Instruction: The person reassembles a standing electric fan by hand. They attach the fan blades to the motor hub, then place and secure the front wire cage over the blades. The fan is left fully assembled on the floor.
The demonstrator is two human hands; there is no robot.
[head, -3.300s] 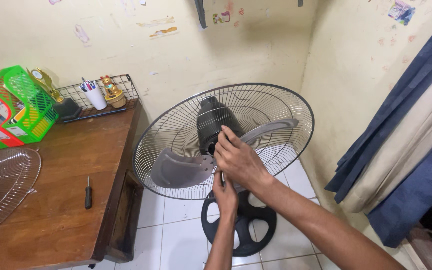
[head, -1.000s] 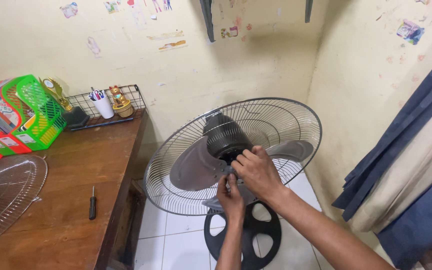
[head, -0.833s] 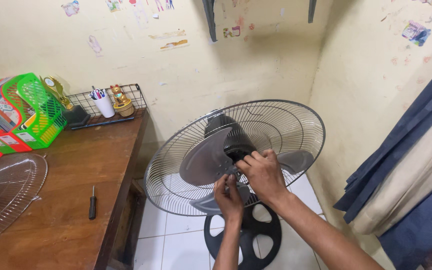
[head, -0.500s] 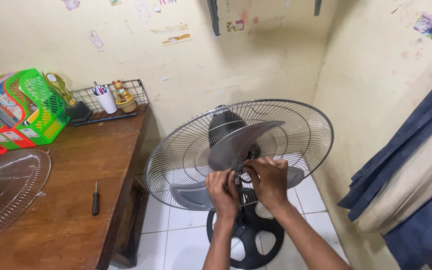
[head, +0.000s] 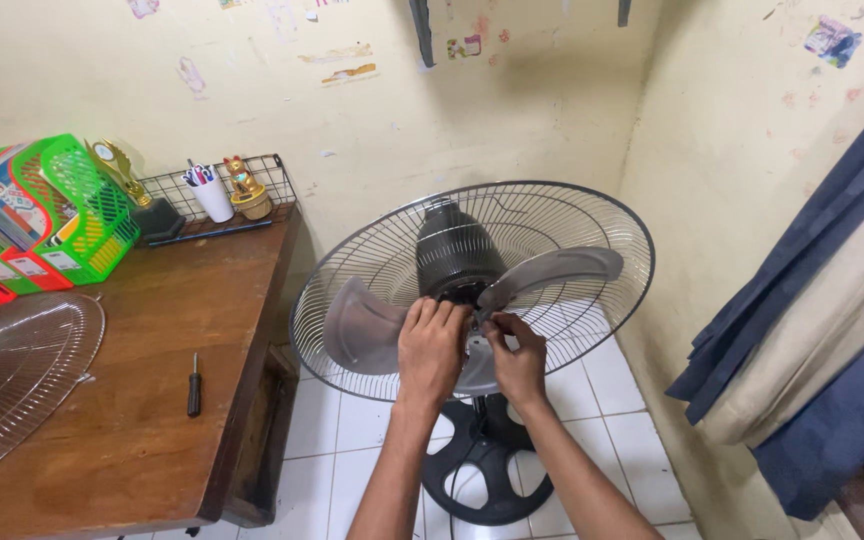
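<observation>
At centre frame, both my hands were on the fan blade, grey plastic, sitting inside the rear wire guard of a standing fan. Left hand lay over the blade hub w/ fingers curled closed around it, right at the front of the black motor housing. Right hand was just beside it, fingers pinched shut on the hub area below the upper-right blade; couldn't tell exactly which small part they gripped, hidden by the knuckles. Hands nearly touching each other. Fan's black round base stood on white floor tiles, below the guard, in the room corner.

To the left, wooden desk carried a small screwdriver w/ black handle, well apart from the hands. Front wire guard lay flat at the desk's left edge. Green plastic basket w/ books, a white pen cup and a gold cat figure stood at the back by the wall. Blue and beige curtain hung on the right.
</observation>
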